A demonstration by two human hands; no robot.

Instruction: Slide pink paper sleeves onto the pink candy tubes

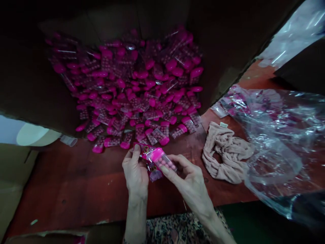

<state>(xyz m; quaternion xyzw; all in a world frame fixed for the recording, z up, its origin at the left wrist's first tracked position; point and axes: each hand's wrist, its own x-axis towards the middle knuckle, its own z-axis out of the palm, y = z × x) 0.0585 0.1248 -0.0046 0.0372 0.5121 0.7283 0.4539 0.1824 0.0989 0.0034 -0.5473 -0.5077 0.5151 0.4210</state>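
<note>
My right hand pinches a small clear candy box with a bright pink cap and round pink candies inside. Between the thumb and fingers of my left hand is a printed pink wrapper, partly glossy and see-through. The capped end of the box touches the wrapper; whether it is inside it I cannot tell. Just beyond both hands, a big heap of similar pink-capped candy boxes spills out of a dark carton onto the red table.
To the right lie a crumpled beige cloth ring and a large clear plastic bag with pink printed pieces by it. A pale bowl and a small clear cup stand left of the carton. An open box sits below the table's front edge.
</note>
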